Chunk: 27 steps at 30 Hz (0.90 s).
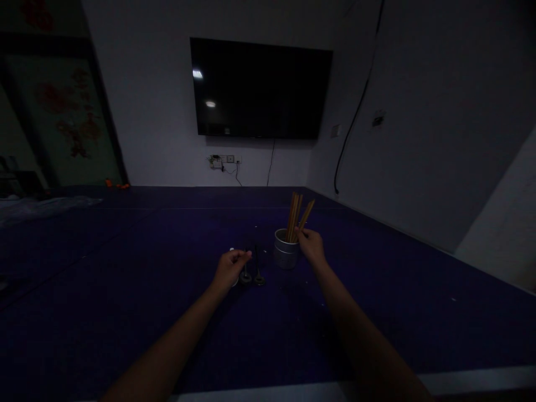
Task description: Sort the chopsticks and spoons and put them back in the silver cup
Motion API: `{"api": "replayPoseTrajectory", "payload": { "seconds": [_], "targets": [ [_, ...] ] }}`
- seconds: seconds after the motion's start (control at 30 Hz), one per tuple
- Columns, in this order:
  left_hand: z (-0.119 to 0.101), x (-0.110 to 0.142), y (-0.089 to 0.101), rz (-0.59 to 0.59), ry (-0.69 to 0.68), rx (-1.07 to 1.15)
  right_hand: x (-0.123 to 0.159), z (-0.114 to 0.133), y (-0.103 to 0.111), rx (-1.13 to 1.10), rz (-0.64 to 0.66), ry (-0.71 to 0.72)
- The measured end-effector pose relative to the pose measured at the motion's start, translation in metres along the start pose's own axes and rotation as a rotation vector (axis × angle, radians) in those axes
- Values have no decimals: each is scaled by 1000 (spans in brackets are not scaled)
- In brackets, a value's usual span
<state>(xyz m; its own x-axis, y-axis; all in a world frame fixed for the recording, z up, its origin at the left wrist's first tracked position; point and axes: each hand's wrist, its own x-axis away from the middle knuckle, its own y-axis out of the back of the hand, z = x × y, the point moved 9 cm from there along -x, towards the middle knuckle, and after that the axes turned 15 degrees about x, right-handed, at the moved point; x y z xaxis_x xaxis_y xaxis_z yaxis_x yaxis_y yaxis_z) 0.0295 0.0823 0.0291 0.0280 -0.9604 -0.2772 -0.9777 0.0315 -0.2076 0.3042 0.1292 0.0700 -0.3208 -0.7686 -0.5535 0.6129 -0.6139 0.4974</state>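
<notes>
A grey metal cup (286, 258) stands upright on the dark blue surface, holding several wooden chopsticks (294, 215). At its right rim, my right hand (311, 244) is closed with thumb and fingers on a chopstick that leans to the right. My left hand (229, 269) is closed in a pinch, left of the cup. Below its fingertips is a dark spoon (245, 277), its handle running up to the fingers. Another dark spoon (259, 280) lies just right of it. A white-edged utensil (235, 282) is mostly hidden behind my left hand. The scene is dim.
The wide blue surface (167, 312) reaches back to the wall. A large television (262, 89) hangs there above sockets and cables (226, 160). Clear plastic sheeting (46, 207) lies at far left, with small orange objects (121, 186) behind it.
</notes>
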Motion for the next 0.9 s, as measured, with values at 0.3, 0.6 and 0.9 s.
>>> {"api": "replayPoseTrajectory", "payload": {
  "seconds": [0.3,0.6,0.9],
  "targets": [
    [3,-2,1,5,6,15,2,8,6,40,-23,20],
    [-1,1,0,1,21,24,1,14,9,98,-31,40],
    [-3,2,2,-10,1,-11,-2,1,-7,-14,59,-8]
  ]
}}
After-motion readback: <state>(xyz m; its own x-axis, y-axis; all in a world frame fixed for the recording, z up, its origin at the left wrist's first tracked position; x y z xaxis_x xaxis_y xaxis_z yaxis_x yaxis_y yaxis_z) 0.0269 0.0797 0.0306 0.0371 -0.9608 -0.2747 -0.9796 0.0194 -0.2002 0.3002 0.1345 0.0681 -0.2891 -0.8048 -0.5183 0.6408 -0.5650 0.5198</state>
